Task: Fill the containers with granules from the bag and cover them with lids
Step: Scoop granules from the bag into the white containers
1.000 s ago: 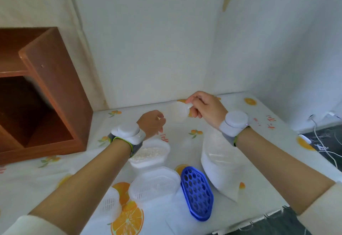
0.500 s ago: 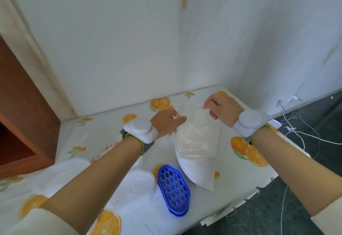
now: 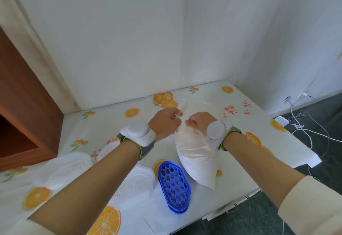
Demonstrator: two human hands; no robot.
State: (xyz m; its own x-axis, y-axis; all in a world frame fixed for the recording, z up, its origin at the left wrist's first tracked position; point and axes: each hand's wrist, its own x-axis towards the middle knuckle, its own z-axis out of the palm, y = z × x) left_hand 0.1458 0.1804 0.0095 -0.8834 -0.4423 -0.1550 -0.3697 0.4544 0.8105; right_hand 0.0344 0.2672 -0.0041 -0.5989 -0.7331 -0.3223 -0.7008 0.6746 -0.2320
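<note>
A brown wooden cabinet [image 3: 22,116] stands at the far left on the table [image 3: 277,153], which is covered in a glossy orange-print cloth. Near it sits a cloudy white plastic container [image 3: 68,170] holding white granules. Next comes a ribbed white lid [image 3: 137,184] by the near edge, then a blue oval lid [image 3: 174,186] with honeycomb holes. The left hand [image 3: 164,123] pinches the top edge of the clear, crinkled bag [image 3: 198,157] of white granules. The right hand [image 3: 201,123] is closed on the bag's neck. The bag leans mid-table; bare cloth lies to its right.
</note>
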